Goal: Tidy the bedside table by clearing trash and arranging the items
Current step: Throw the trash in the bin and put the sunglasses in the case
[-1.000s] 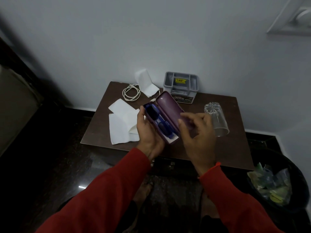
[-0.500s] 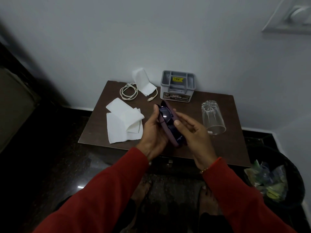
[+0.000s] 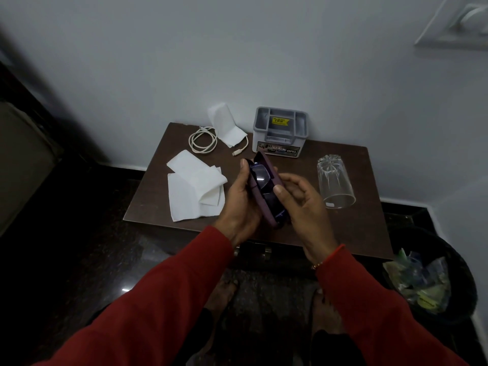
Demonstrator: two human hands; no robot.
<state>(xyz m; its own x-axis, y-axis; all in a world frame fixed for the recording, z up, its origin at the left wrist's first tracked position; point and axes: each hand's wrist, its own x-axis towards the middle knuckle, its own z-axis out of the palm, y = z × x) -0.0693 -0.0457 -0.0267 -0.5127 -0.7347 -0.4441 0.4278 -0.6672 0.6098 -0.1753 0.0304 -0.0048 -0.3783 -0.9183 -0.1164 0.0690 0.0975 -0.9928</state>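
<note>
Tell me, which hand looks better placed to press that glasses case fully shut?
Probably the right hand. Its fingers already lie on the lid side of the purple glasses case, which is nearly closed, while the left hand cradles the base from beneath and would likely just steady it.

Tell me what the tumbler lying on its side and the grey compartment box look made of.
The clear tumbler lying on its side looks like glass: see-through, with cut facets catching light at its base. The grey compartment box looks like moulded matte plastic, with thin uniform walls and printed labels.
</note>
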